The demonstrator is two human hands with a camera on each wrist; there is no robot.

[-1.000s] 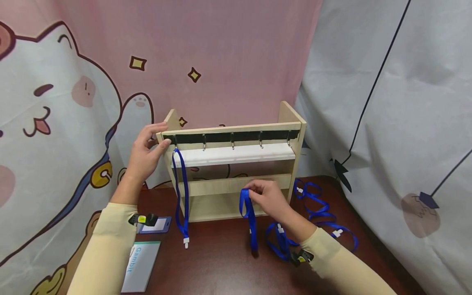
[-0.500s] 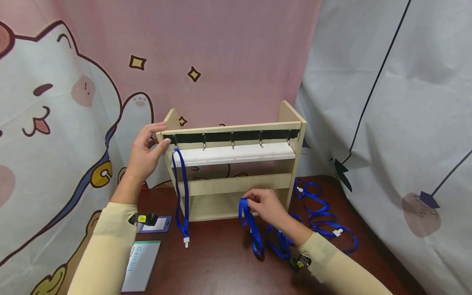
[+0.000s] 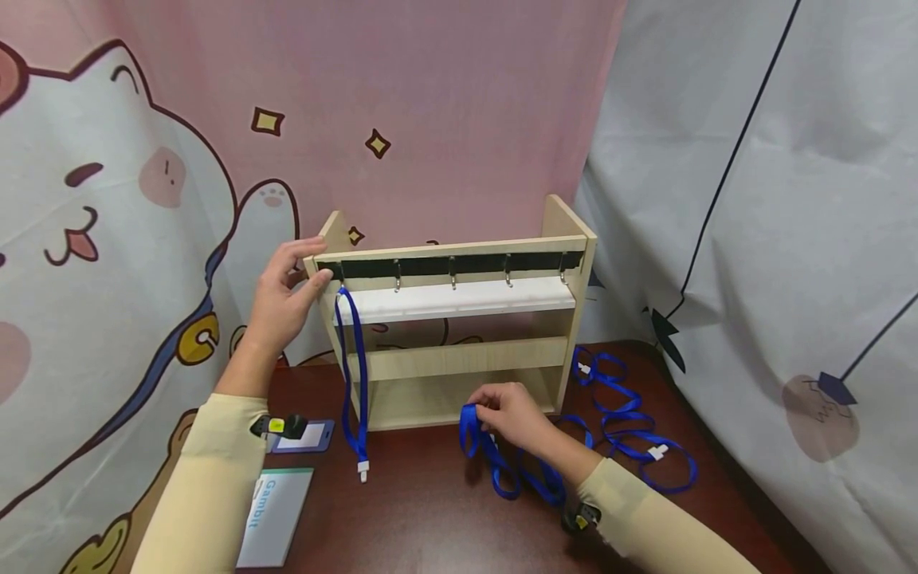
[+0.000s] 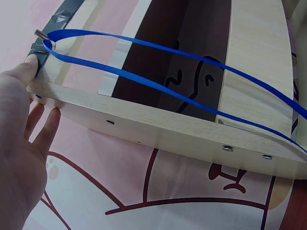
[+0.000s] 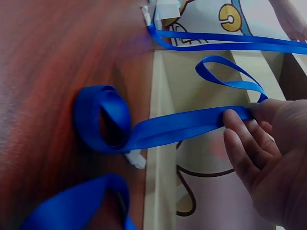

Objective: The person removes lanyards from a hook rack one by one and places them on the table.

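My left hand [image 3: 281,303] grips the upper left corner of a small wooden rack [image 3: 459,359], thumb on the black strip and fingers on the outer side, as the left wrist view shows. Beside that thumb, a blue lanyard [image 3: 361,367] hangs from the leftmost metal hook, its white clip at the bottom. My right hand [image 3: 512,414] pinches another blue lanyard [image 5: 187,127] between thumb and fingers, low before the rack. A small loop stands above the pinch; the lower part curls on the table in the right wrist view, near a white clip [image 5: 136,159].
More blue lanyards [image 3: 624,414] lie loosely at the right of the brown table [image 3: 402,526]. A blue-framed badge holder [image 3: 304,436] and a white box marked Gambit [image 3: 276,518] lie at the left. Several hooks line the black strip [image 3: 423,265]. Printed curtains stand behind and at both sides.
My right hand has moved down with its lanyard, whose lower end now folds up on the table. The left hand and the hanging lanyard stay in place.
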